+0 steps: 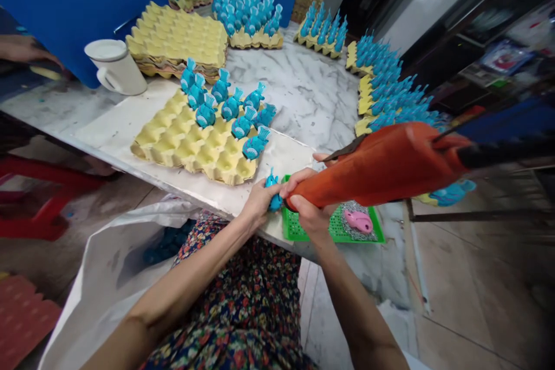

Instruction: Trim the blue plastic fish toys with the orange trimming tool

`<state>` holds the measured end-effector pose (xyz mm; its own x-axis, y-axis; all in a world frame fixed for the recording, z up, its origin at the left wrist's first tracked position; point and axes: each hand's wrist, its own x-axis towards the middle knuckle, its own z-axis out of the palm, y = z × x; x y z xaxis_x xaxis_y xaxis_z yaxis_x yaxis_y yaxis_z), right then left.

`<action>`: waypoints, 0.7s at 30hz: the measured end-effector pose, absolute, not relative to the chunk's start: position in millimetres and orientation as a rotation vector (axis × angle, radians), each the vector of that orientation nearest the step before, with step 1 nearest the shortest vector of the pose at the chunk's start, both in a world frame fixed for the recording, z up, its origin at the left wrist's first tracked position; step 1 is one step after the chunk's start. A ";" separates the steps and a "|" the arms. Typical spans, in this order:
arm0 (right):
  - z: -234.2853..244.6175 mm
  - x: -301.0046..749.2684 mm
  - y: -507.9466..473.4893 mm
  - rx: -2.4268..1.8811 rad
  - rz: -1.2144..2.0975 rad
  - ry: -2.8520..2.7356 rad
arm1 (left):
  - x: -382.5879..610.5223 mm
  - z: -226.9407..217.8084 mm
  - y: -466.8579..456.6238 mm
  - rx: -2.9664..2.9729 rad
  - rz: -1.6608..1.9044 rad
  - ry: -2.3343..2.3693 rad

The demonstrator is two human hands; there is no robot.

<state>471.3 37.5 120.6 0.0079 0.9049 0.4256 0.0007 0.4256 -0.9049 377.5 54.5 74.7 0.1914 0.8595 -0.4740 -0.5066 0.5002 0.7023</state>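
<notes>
Toy fish, blue plastic w/ fins

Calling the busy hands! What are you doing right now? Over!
Left hand holding blue toy fish. Right hand gripping orange-wrapped tool, its end beside the fish. Green mesh tray just past the hands.

No words, numbers or brand marks can be read anywhere. The printed packet on the shelf up and well to the right of the right hand may carry lettering, though it looks too blurred to tell.
</notes>
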 end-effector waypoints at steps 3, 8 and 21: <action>137.1 472.6 35.8 -0.714 1.055 -1.359 | 368.7 68.7 56.3 0.569 0.741 0.874; 143.4 486.0 37.2 -0.750 0.915 -1.305 | 362.3 70.1 53.5 0.614 0.833 0.920; 102.6 499.2 43.1 -1.014 0.672 -1.197 | 362.7 76.2 49.4 0.432 0.932 0.950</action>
<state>499.2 43.1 102.6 0.2652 0.8634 0.4292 0.0826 0.4232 -0.9023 362.7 49.4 76.2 0.2503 0.8300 -0.4984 -0.4822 0.5533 0.6792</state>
